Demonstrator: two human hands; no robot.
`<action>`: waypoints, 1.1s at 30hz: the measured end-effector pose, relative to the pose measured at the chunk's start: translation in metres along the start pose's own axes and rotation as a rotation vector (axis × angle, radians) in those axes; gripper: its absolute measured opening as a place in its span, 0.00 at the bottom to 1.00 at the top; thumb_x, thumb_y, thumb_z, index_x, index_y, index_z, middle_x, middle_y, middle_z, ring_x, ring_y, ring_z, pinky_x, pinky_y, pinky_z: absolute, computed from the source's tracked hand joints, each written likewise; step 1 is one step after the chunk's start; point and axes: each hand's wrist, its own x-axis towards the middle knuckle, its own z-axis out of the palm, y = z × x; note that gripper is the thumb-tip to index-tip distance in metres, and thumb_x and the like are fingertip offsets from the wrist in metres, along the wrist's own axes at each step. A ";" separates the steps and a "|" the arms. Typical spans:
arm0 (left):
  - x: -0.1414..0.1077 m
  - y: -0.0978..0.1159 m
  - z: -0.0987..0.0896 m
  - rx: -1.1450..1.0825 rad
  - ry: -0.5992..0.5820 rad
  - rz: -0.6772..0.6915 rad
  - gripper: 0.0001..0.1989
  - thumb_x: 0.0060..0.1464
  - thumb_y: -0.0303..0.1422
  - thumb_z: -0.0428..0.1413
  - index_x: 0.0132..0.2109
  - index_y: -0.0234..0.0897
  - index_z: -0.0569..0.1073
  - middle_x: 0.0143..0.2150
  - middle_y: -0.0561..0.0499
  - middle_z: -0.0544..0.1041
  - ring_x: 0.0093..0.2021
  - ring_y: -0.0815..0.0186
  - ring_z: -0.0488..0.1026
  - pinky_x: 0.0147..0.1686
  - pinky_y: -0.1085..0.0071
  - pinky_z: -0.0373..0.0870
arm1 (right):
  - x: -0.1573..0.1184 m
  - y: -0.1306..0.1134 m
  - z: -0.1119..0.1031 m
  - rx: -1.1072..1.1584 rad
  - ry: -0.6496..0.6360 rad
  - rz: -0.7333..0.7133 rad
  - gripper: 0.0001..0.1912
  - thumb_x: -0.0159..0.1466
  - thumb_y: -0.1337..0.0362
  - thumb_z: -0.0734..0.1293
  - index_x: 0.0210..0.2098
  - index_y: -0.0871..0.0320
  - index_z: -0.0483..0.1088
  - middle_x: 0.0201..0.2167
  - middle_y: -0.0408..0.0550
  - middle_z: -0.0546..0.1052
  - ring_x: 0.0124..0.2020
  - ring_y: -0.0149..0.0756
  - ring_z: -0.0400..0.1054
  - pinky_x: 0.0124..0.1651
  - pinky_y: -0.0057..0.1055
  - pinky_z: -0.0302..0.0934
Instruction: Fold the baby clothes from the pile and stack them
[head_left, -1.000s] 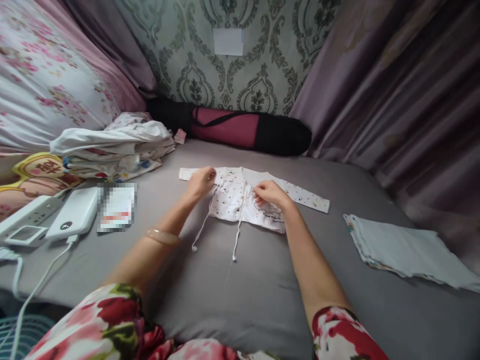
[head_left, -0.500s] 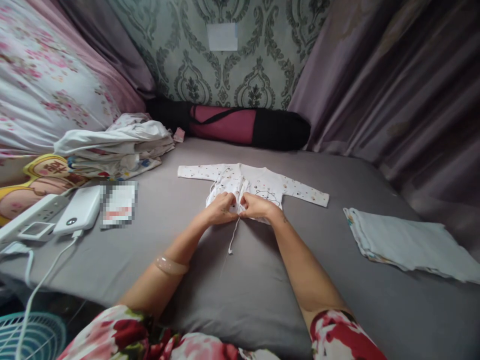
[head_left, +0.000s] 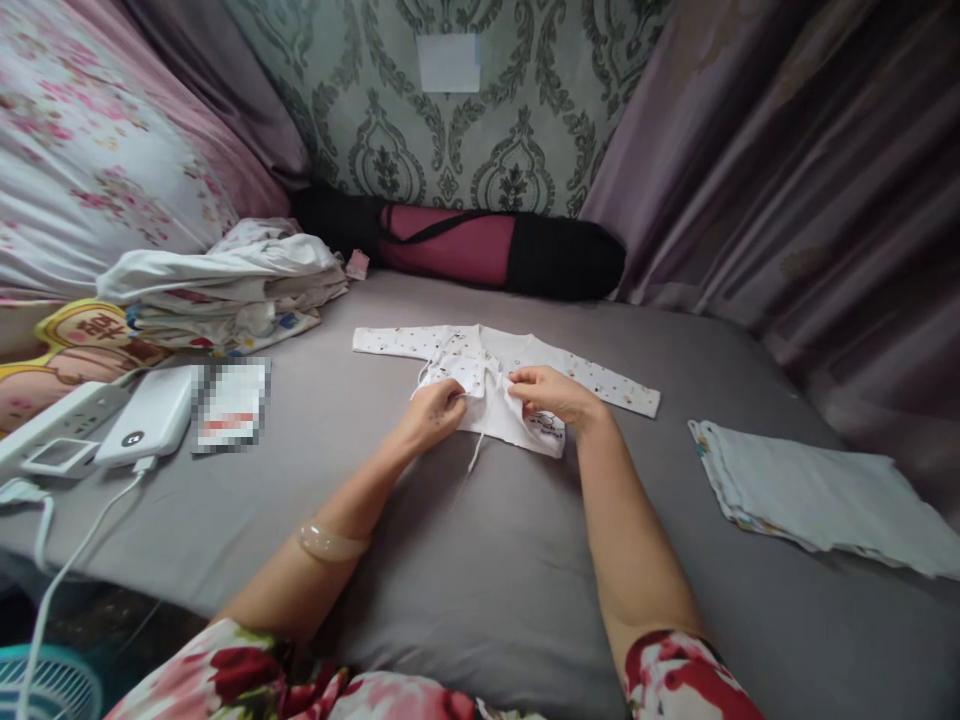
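Note:
A small white long-sleeved top (head_left: pixel 495 415) with tiny printed spots lies spread on the grey sheet (head_left: pixel 480 560), its sleeves out to both sides. My left hand (head_left: pixel 441 408) pinches the edge of its front panel on the left. With thumb and forefinger, my right hand (head_left: pixel 551 392) grips the front fabric on the right, a little lifted. Between the hands the plain white inside shows. A thin white tie (head_left: pixel 475 454) hangs from the lower hem onto the sheet.
Folded clothes (head_left: pixel 225 285) are piled at the back left, near a power bank (head_left: pixel 150 415) and a power strip (head_left: pixel 64 430) with cables. Folded white cloth (head_left: pixel 817 495) lies right. A black and maroon bag (head_left: pixel 457 245) lines the wall.
My hands have moved apart from the middle of the top, the right one going right and slightly up. The front panels are now drawn open, and less of the tie shows.

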 end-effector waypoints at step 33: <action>-0.014 0.022 0.040 0.094 0.033 0.239 0.11 0.59 0.27 0.50 0.45 0.38 0.75 0.45 0.41 0.73 0.49 0.55 0.68 0.51 0.57 0.67 | 0.004 0.003 0.002 -0.130 -0.119 -0.061 0.11 0.62 0.60 0.68 0.27 0.60 0.74 0.25 0.45 0.76 0.28 0.29 0.71 0.31 0.22 0.64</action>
